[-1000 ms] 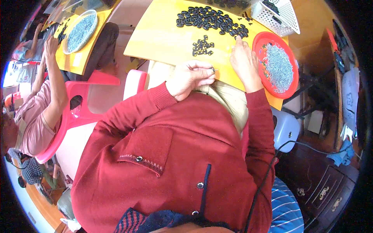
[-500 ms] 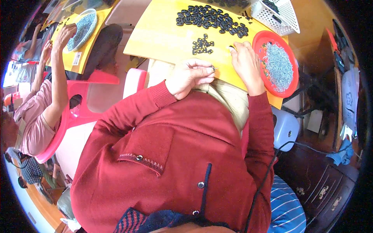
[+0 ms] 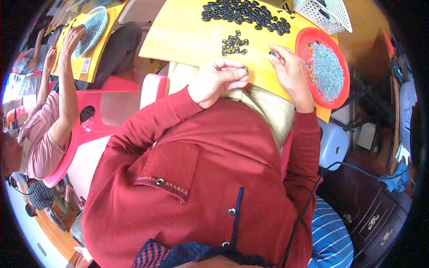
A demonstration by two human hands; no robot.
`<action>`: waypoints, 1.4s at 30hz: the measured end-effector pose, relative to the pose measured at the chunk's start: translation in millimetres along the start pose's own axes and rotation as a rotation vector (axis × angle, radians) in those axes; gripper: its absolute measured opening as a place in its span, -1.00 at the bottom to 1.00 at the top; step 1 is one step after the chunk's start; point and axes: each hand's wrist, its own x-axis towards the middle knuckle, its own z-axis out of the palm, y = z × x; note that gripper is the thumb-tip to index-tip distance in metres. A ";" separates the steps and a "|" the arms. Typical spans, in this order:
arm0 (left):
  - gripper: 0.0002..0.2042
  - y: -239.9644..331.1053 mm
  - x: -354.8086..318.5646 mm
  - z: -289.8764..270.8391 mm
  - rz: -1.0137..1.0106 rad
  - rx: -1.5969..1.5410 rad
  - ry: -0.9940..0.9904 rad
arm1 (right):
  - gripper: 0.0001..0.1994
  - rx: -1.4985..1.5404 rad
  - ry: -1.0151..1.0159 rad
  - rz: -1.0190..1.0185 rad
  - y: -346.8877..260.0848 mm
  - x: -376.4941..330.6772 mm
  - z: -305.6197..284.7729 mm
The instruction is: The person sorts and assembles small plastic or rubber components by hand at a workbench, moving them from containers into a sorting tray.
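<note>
My left hand (image 3: 219,81) is closed in a pinch near the table's front edge. Between its thumb and fingers is a small black part (image 3: 245,70), and a thin metal pin sticks out from it to the right. To the right, my right hand (image 3: 291,73) pinches a small black oval piece (image 3: 271,53) just above the yellow board. A small cluster of black plastic pieces (image 3: 234,43) lies beyond my hands. Farther back spreads a larger pile of black oval pieces (image 3: 243,12). The red tray (image 3: 344,89) beside my right hand holds many thin silvery metal pins (image 3: 327,71).
The yellow board (image 3: 174,35) covers the tabletop. A white perforated basket (image 3: 319,18) stands at the back right, and a blue stool (image 3: 334,143) is below the table's right side. At left, another person's arm (image 3: 66,89) reaches toward a bowl of pins (image 3: 105,29).
My right hand has turned and drawn slightly toward me, so the black oval piece shows more clearly. My left hand keeps its pinch. The whole view has shifted a little.
</note>
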 end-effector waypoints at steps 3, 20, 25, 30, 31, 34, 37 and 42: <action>-0.84 0.0 1.6 -2.9 0.013 -0.005 -0.020 | -0.77 0.088 -0.077 0.101 0.1 -6.7 -2.7; -0.84 2.2 5.2 -5.5 0.025 0.006 -0.047 | -0.76 0.560 -0.102 0.250 2.9 -17.1 6.5; -0.84 3.1 5.0 -4.7 0.020 0.013 -0.032 | -0.76 0.523 -0.096 0.210 -2.5 -17.8 4.6; -0.84 2.3 4.8 -5.1 0.027 0.008 -0.041 | -0.76 0.628 -0.067 0.214 -0.2 -19.9 8.6; -0.83 2.9 4.5 -4.7 0.031 0.006 -0.051 | -0.76 0.628 -0.069 0.214 -0.8 -19.8 8.6; -0.83 3.5 4.5 -5.0 0.026 0.000 -0.050 | -0.77 0.664 -0.083 0.232 -4.8 -19.6 7.8; -0.83 3.7 5.1 -3.9 0.021 0.018 -0.038 | -0.76 0.594 -0.072 0.294 -6.3 -20.2 8.5; -0.83 2.8 6.5 -6.3 0.031 0.014 -0.044 | -0.75 0.635 -0.084 0.279 -1.1 -20.5 10.0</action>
